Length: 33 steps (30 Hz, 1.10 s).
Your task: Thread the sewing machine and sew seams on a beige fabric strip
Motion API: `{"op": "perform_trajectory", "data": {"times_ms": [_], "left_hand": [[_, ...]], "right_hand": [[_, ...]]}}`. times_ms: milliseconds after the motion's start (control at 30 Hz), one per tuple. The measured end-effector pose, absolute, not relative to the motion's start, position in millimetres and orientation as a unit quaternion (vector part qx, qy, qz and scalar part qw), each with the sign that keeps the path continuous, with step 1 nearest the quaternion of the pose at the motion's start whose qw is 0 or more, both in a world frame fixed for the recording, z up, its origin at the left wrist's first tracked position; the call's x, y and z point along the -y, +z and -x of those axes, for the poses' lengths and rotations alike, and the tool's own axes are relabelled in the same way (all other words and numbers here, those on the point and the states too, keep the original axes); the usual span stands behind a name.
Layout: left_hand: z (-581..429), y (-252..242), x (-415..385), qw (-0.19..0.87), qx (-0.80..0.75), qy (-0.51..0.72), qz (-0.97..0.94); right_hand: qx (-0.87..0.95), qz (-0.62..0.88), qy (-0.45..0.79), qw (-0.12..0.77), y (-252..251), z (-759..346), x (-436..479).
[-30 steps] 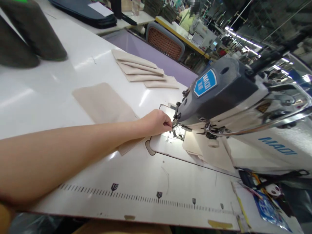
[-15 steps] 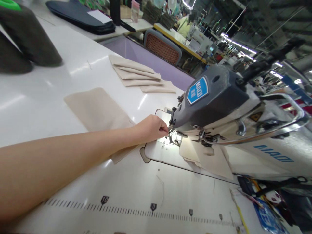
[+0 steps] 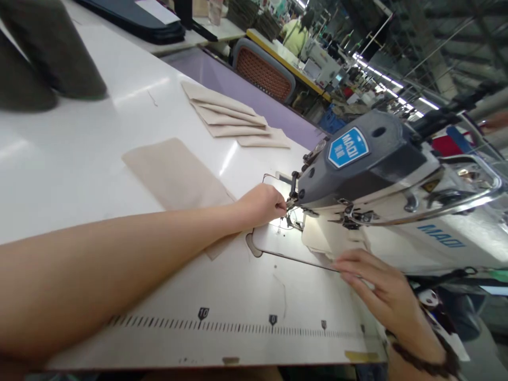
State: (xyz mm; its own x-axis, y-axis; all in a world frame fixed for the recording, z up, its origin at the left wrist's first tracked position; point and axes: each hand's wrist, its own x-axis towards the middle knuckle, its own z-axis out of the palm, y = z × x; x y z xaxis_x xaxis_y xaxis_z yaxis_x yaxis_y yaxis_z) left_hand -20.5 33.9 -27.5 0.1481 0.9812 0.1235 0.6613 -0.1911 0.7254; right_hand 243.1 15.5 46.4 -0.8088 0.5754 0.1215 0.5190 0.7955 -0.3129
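My left hand (image 3: 260, 205) reaches across the white table (image 3: 79, 153) to the needle area of the sewing machine (image 3: 381, 174). Its fingers are pinched together at the presser foot, on something too small to make out. A beige fabric piece (image 3: 174, 174) lies under my left forearm. My right hand (image 3: 381, 291) rests at the machine bed's front edge with fingers stretched out, touching a beige fabric piece (image 3: 325, 238) that lies under the machine arm.
A stack of folded beige pieces (image 3: 230, 114) lies further back on the table. Dark fabric (image 3: 43, 53) sits at the far left. A ruler scale (image 3: 238, 325) runs along the table's front edge. Behind are a chair (image 3: 264, 71) and other workstations with a person.
My right hand has come into view and settled on the fabric by the machine bed. My left hand stays pinched at the needle.
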Motion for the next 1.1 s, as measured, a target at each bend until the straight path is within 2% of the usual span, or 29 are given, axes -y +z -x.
{"op": "perform_trajectory", "data": {"times_ms": [100,200,367,733,900,1100], "left_hand": [[20.8,-27.4,-34.1,0.265,-0.579,0.305,-0.708],[21.4,-27.6,-34.8,0.267,-0.582,0.307,-0.704],[22.8,-27.1,-36.1,0.271,-0.584,0.305,-0.702],[25.2,-26.0,-36.2,0.269,-0.579,0.307,-0.706],[25.6,-25.1,-37.0,0.267,-0.577,0.306,-0.708],[23.4,-24.6,-36.6,0.258,-0.583,0.307,-0.707]], "right_hand": [[0.930,0.302,0.202,0.057,29.3,-211.6,-30.9],[0.902,0.349,0.251,0.044,16.4,-192.8,-53.7],[0.838,0.451,0.298,0.072,-2.9,-185.8,-89.2],[0.775,0.485,0.353,0.201,-35.9,-180.1,-93.8],[0.747,0.485,0.397,0.221,-35.8,-177.2,-95.7],[0.736,0.503,0.393,0.224,-29.5,-168.7,-91.2]]}}
